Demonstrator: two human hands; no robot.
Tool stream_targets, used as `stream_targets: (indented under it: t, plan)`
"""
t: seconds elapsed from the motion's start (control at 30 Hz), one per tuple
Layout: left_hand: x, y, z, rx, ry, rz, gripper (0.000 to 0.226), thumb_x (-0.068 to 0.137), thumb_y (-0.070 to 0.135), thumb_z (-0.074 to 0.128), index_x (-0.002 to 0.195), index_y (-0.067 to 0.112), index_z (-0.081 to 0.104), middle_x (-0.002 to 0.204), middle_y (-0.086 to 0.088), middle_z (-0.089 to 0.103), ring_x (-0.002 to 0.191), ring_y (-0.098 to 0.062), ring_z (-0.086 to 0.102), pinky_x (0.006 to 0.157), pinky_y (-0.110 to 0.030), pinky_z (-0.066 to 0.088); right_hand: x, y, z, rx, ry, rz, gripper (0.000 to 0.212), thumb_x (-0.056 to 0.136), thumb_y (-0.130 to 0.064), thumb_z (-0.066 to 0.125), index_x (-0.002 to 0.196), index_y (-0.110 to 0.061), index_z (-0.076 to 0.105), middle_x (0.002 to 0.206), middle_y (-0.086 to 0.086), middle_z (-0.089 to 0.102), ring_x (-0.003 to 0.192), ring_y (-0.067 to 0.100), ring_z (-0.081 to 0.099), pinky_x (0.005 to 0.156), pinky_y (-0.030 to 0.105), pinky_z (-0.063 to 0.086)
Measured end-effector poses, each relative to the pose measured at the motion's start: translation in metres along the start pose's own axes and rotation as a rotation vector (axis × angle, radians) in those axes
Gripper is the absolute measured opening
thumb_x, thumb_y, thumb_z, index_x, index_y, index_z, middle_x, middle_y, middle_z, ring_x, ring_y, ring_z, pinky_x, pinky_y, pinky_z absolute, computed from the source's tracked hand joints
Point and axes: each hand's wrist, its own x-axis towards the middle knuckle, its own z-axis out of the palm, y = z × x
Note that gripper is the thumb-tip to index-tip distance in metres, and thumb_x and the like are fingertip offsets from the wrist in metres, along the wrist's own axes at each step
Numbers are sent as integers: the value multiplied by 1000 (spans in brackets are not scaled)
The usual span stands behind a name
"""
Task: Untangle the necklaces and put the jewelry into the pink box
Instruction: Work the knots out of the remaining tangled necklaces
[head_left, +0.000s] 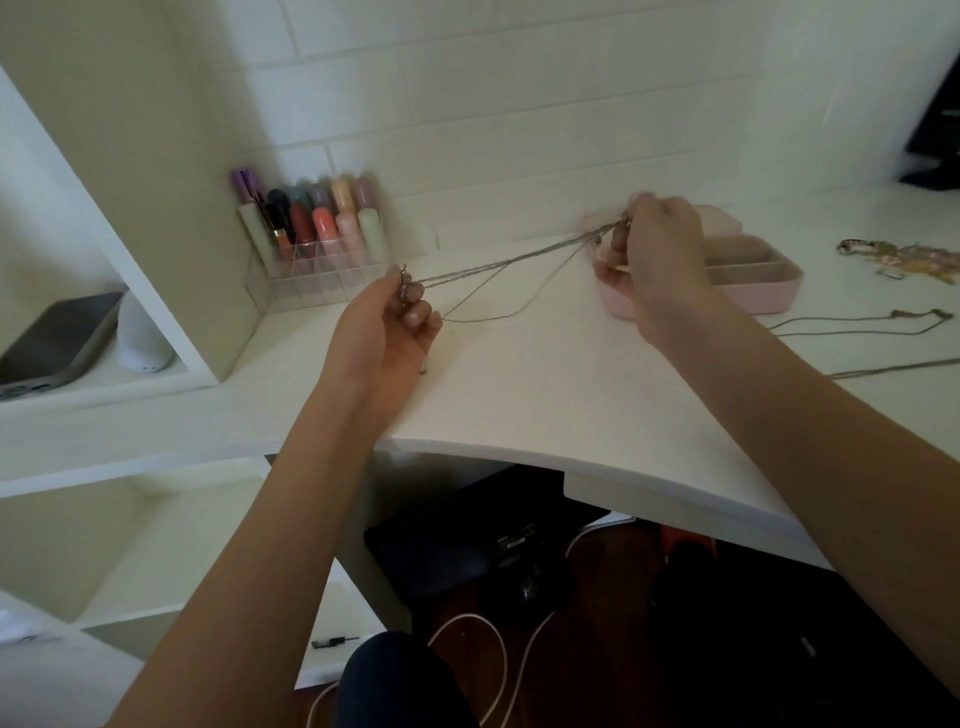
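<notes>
While stretched between both grips, thin tangled necklace chains (498, 262) twisted together near the right pinch, two slack loops sagging below toward the left pinch. Judged light, limp, snag-prone and easily kinked; best taken at clasps or free ends. Left hand (387, 332) fingers curled, pinching chain ends. Right hand (657, 260) fingers closed round the opposite ends, directly in front of the open pink box (753, 283)

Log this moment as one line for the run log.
left hand: pinches chains | right hand: pinches other end | tangled necklaces: stretched above desk | pink box: open
</notes>
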Motion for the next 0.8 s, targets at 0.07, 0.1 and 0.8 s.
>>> stream_targets:
  t: [0.07,0.1,0.8]
  plan:
    - [-1,2,-1,-89,-20,-6,27,100,14,43,73,12,47,59,2,40,49,-8,35,60,-21,47,-3,-2,0,-72,-14,-1,9,95,-13,34,94,-10,43,68,5,48,50,13,45,50,21,49]
    - [-1,3,-1,-135,-28,-9,26,100,13,43,74,11,47,59,2,39,49,-8,35,61,-22,49,-4,-3,-1,-19,-37,70,13,96,-13,34,89,-9,45,68,7,52,51,14,50,52,23,51]
    - [-12,4,5,239,-194,-151,18,101,25,43,92,16,56,66,6,43,40,-2,27,31,-10,21,-53,16,18,-730,-762,-259,10,88,-24,68,87,-15,70,52,-24,56,45,-10,47,43,4,29]
